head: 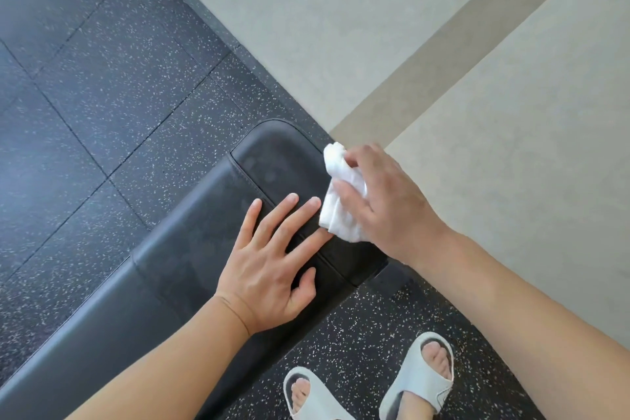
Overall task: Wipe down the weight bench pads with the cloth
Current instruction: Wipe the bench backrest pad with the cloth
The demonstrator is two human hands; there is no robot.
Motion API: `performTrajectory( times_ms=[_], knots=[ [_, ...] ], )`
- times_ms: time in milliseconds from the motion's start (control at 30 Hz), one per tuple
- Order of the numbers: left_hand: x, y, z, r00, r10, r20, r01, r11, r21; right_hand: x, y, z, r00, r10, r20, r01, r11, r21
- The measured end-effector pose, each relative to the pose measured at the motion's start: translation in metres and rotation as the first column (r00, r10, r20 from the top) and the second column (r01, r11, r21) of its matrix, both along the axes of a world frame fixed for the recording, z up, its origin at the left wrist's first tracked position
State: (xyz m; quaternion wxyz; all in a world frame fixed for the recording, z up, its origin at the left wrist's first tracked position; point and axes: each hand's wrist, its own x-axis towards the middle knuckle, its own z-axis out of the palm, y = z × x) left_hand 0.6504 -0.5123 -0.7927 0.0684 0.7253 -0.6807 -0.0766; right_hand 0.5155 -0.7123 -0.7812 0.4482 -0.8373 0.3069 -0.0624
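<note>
Wiping under way at centre frame: right hand [385, 201] gripping bunched white cloth [341, 194] against black padded vinyl bench pad [272, 153]. Left hand [272, 262] flat, fingers spread, bracing pad, holding nothing. Next, probably: sweep toward unwiped lower left length.

The left hand [272, 269] lies flat, palm down, fingers straight and spread. The right hand [381, 201] is curled in a grip, its forearm reaching in from the lower right.

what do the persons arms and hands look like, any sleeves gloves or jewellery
Both forearms are bare all the way to the frame edge, with no sleeve in view. The left hand and the right hand wear no gloves, and no rings, watch or wristband show. Fingernails are short and unpainted. Further down, the feet wear pale grey open-toe slide sandals.
</note>
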Motion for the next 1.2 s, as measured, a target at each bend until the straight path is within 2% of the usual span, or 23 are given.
performTrajectory(
  times_ms=[133, 300, 400, 500, 600, 767, 867, 1000, 1067, 1200],
  knots=[
    [0.001, 0.001, -0.001, 1.0, 0.016, -0.017, -0.016, 1.0, -0.002, 0.012, -0.005, -0.005, 0.999, 0.023, -0.023, -0.023, 1.0, -0.009],
    [0.0, 0.0, 0.001, 1.0, 0.016, -0.009, -0.016, 1.0, 0.006, 0.105, -0.029, -0.012, 0.999, 0.039, 0.002, -0.039, 0.999, -0.002],
    [0.001, -0.001, 0.001, 1.0, 0.011, -0.01, -0.011, 1.0, 0.013, 0.142, -0.041, -0.014, 0.992, 0.114, -0.054, -0.112, 0.993, 0.028],
    [0.0, 0.0, 0.001, 1.0, 0.011, -0.012, -0.011, 1.0, 0.008, 0.132, -0.04, -0.014, 0.996, 0.087, -0.028, -0.086, 0.996, 0.037],
    [0.001, 0.001, 0.0, 1.0, 0.011, -0.004, -0.011, 1.0, 0.002, 0.087, -0.03, -0.009, 0.997, 0.067, 0.029, -0.069, 0.996, 0.06],
    [0.002, 0.0, -0.002, 1.0, 0.011, -0.013, -0.011, 1.0, -0.023, 0.027, -0.012, -0.011, 1.0, -0.004, -0.003, 0.004, 0.998, 0.055],
    [0.001, 0.001, -0.002, 1.0, 0.015, -0.022, -0.016, 0.999, -0.032, 0.038, -0.01, -0.011, 0.999, -0.023, -0.022, 0.023, 0.999, 0.023],
    [0.0, 0.002, -0.001, 1.0, 0.014, -0.022, -0.014, 0.999, -0.033, 0.089, -0.014, -0.01, 1.0, -0.026, -0.017, 0.025, 0.997, -0.075],
    [0.0, 0.002, -0.001, 1.0, 0.008, -0.022, -0.009, 1.0, -0.029, 0.114, -0.016, -0.009, 0.998, -0.022, -0.062, 0.015, 0.993, -0.118],
    [0.0, 0.002, 0.002, 1.0, 0.008, -0.013, -0.008, 1.0, -0.007, 0.12, -0.016, -0.01, 0.996, -0.072, -0.051, 0.067, 0.994, -0.084]
  ],
)
